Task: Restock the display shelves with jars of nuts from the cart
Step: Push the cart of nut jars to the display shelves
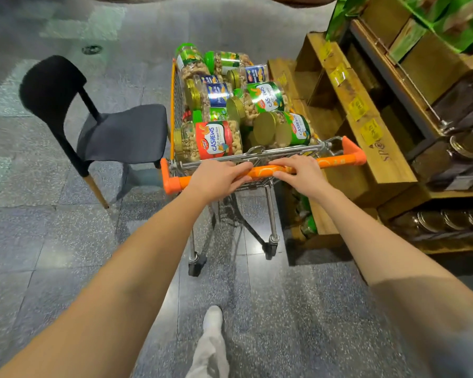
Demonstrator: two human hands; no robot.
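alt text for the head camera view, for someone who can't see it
A person's left hand and right hand grip the orange handle of a cart piled with jars of cashews, beside wooden display shelves. A black chair stands to the cart's left.

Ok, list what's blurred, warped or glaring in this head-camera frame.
Head view: wide-angle bowing bends the wooden shelves and the tile lines of the floor near the edges; the black chair and green packs top right are soft; the red-label cashew jar reads sharp; pale glare sits top left on the floor.
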